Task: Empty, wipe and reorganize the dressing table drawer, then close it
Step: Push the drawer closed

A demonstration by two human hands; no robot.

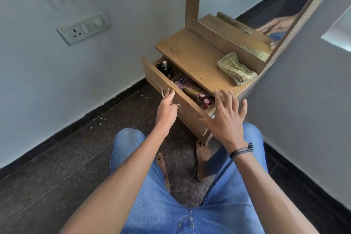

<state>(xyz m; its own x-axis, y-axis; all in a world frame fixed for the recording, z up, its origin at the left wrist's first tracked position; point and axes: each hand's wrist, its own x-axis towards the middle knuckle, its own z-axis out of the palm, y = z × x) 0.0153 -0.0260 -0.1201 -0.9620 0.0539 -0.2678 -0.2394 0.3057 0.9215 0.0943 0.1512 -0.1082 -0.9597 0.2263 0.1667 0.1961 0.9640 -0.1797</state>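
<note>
The wooden dressing table's drawer (161, 83) stands partly pulled out. Inside I see dark bottles (165, 67) at the far end, a pink and blue packet (180, 80) in the middle and reddish nail polish bottles (204, 99) at the near end. My left hand (168, 105) grips the metal drawer handle (163, 92) on the front panel. My right hand (226, 116) hovers open, fingers spread, over the drawer's near corner, holding nothing. A folded yellow-green cloth (236, 70) lies on the table top (191, 53) by the mirror.
A tall wood-framed mirror (266, 5) rises behind the table top and reflects my hand. A switch and socket plate (83, 28) is on the wall at left. My bare feet (203, 159) stand on dark stone floor close to the table's base.
</note>
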